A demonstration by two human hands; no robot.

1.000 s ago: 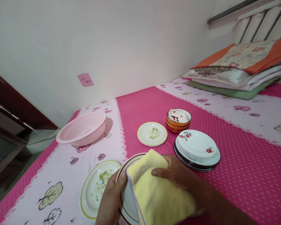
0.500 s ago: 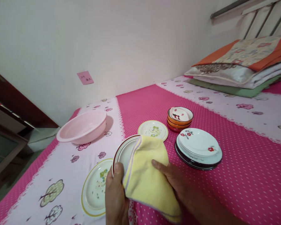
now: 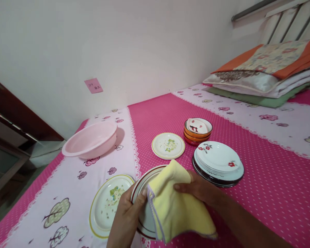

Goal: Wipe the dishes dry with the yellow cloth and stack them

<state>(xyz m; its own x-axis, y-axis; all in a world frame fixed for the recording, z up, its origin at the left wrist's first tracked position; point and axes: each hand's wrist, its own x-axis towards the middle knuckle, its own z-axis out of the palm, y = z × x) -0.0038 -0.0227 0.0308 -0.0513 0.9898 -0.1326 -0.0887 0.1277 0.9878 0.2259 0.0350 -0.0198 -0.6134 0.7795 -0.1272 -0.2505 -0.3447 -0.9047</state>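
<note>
My left hand point(image 3: 130, 210) grips the left rim of a white plate with a dark red band point(image 3: 144, 184), thumb on its upper face. Over the plate's right part lies a yellow cloth with a purple stitched edge point(image 3: 177, 203). My right hand point(image 3: 196, 187) is closed on that cloth at the plate's right side, its fingers partly covered by the fabric. Beside my left hand, a yellow-rimmed plate with a green print point(image 3: 105, 206) rests on the bedspread. Beyond the held plate lies a smaller yellow-rimmed plate point(image 3: 167, 146).
Right of my hands stands a stack of white flowered plates point(image 3: 218, 156) over dark-rimmed ones. Behind it is a stack of orange bowls point(image 3: 197, 132). A pink basin point(image 3: 91, 141) sits at the left near the wall. Folded bedding and pillows point(image 3: 263, 74) lie far right.
The held plate has moved right and toward me, with my left hand tilted further right. My right hand has shifted slightly right, and the cloth has bunched and slid lower over the plate.
</note>
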